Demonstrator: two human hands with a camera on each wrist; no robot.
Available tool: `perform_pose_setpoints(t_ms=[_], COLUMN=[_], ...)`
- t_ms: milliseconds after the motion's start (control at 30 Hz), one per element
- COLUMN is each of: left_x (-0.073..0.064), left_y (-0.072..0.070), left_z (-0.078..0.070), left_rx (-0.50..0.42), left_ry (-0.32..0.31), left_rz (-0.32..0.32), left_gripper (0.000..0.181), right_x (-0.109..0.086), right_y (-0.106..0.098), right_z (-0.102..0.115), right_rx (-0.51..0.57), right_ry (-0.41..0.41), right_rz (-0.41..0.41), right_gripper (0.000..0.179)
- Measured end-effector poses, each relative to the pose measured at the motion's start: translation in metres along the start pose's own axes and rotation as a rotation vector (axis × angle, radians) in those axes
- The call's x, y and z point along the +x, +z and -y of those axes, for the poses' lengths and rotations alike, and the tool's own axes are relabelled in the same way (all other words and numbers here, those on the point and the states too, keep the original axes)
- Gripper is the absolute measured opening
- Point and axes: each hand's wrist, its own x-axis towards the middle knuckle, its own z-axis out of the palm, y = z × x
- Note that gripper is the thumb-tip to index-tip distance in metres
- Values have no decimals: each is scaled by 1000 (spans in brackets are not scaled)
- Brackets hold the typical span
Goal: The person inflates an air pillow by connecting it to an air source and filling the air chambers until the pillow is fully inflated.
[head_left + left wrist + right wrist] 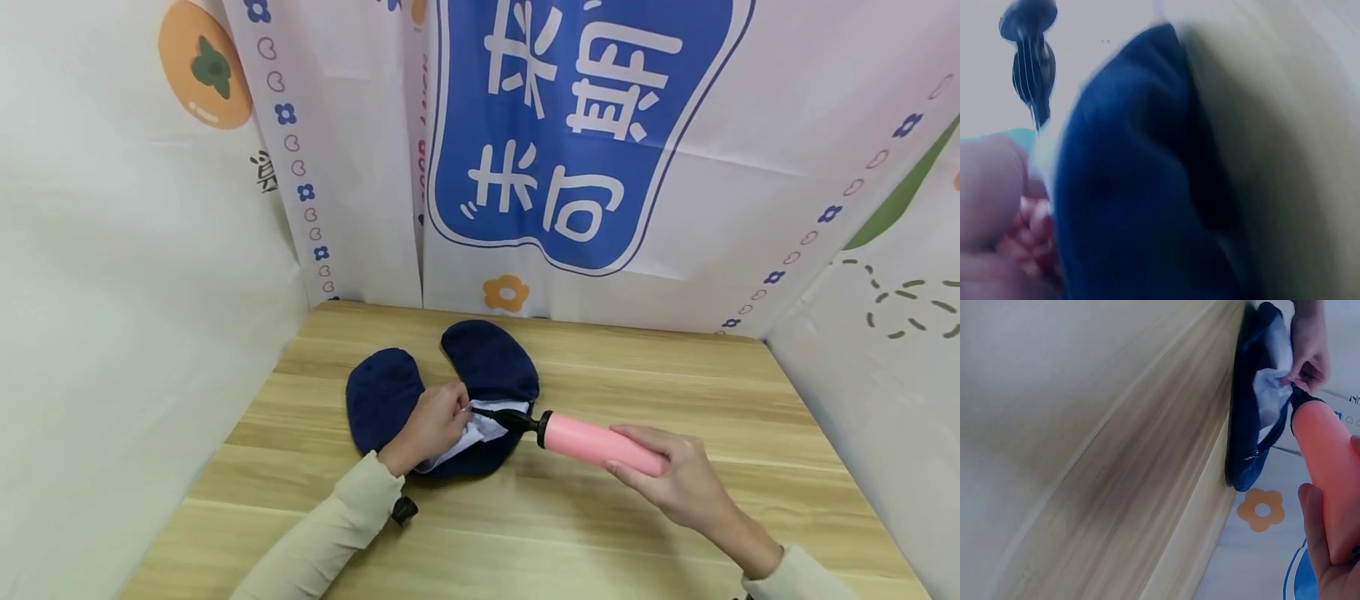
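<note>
A navy U-shaped neck pillow [491,362] lies on the table, its cover open to show white material [487,425] inside. My left hand [438,421] bends over the opening and pinches the white material right at the tip of a black nozzle [510,418]. That nozzle belongs to a pink hand pump [592,442], which my right hand [678,471] grips around its far end. In the right wrist view the pump [1329,469] points toward the left hand [1310,350]. Fingers hide the nozzle's very tip.
The wood-grain table [675,392] stretches around the pillow. Printed white cloth [750,208] with a blue sign hangs behind the table, and pale walls of cloth stand at both sides. A small black object [404,510] shows beside the left sleeve.
</note>
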Motion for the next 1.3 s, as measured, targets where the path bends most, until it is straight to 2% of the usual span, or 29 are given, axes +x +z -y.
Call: perform_pose_setpoints(t_ms=[133,233,333,467,567,633,700,767,967,1033,1100,1167,1300], left_x=[-2,-5,-8,-10,-10,-10,-10,-10,-12,-12,-11,-6,8], left_y=[2,4,7,9,10,11,11,11,7,5,2,-1,-7], left_z=[-10,-13,-14,-14,-12,-11,-9,-8,-9,-8,-6,0,21], left_rx=[95,154,204,264,286,287,289,295,279,256,229,208,191], left_ry=[-12,-22,-26,14,49,63,71,83,120,114,100,87,113], left_rz=[-80,-95,-116,-165,-167,-158,-148,-149,-189,-186,-177,-172,-158], left_gripper=[25,32,35,30,27,27,28,28,33,35,35,33,25], right_x=[3,7,12,14,14,13,12,9,0,-3,-5,-5,1], right_y=[3,4,7,13,18,20,20,19,20,22,26,32,43], right_z=[3,8,16,26,32,33,32,30,20,17,16,16,21], right_rx=[-48,-81,-138,-239,-279,-283,-268,-223,49,111,135,126,35], right_ry=[-61,-168,-302,-455,-545,-571,-537,-436,88,206,250,231,86], right_rz=[-27,-38,-63,-125,-169,-184,-174,-136,-5,11,10,-9,-34], right_gripper=[49,49,40,44,45,43,43,39,40,39,40,41,48])
